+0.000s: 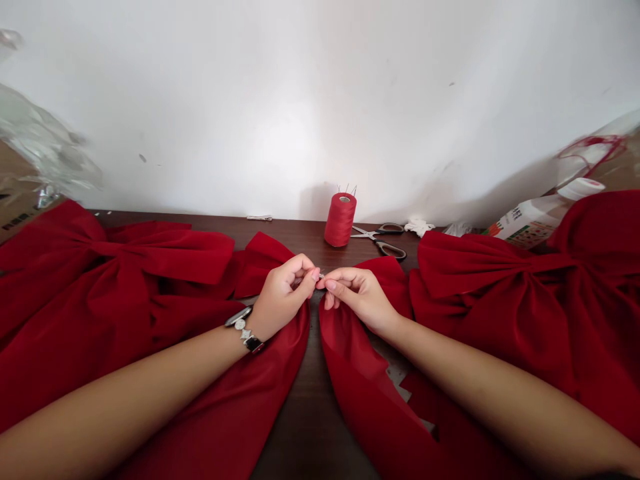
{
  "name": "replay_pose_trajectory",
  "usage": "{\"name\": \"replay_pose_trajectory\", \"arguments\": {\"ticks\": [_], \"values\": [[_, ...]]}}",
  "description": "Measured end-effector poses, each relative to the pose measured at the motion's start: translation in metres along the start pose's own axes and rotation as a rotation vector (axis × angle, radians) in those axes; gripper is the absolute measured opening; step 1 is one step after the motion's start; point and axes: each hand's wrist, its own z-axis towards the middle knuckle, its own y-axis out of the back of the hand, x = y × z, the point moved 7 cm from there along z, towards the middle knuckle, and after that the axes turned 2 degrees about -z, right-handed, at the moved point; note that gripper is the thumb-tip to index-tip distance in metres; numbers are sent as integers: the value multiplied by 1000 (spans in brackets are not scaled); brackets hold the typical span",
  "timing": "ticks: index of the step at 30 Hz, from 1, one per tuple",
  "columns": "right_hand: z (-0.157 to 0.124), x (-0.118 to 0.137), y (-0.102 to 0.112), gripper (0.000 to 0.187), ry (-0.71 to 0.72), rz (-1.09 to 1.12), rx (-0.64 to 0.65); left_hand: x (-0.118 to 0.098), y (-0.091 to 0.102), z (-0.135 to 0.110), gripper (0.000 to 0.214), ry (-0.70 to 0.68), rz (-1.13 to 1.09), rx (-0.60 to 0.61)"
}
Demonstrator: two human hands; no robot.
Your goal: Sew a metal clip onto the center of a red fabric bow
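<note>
My left hand (pixel 283 291) and my right hand (pixel 357 298) meet at the fingertips above the dark table. Between them they pinch a small metal needle (pixel 321 276), and any thread on it is too small to see. Large red satin bows lie on each side, the left bow (pixel 125 267) under my left forearm and the right bow (pixel 493 283) beyond my right forearm. Their long tails (pixel 265 393) run beneath my arms. A silver bracelet watch (pixel 245 330) circles my left wrist.
A spool of red thread (pixel 341 220) stands upright at the back, with several pins in its top. Black-handled scissors (pixel 380 237) lie to its right on the dark wood table (pixel 300 235). A printed carton (pixel 525 223) and crumpled plastic (pixel 40 140) sit at the edges, before a white wall (pixel 320 100).
</note>
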Motion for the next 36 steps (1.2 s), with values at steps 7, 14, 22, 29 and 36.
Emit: {"name": "replay_pose_trajectory", "arguments": {"ticks": [7, 14, 22, 29, 36], "values": [[0, 0, 0, 33, -17, -19, -7, -1, -1, 1, 22, 8, 7, -2], [0, 0, 0, 34, -18, -26, -5, 0, -1, 1, 23, 23, 18, -6], [0, -1, 1, 35, -14, -36, -7, 1, -1, 1, 22, 28, 31, 2], [0, 1, 1, 38, -26, -39, -11, -1, -1, 1, 24, 16, 40, 6], [1, 1, 0, 39, -44, -32, -2, -2, 0, 1, 25, 18, 47, -3]]}}
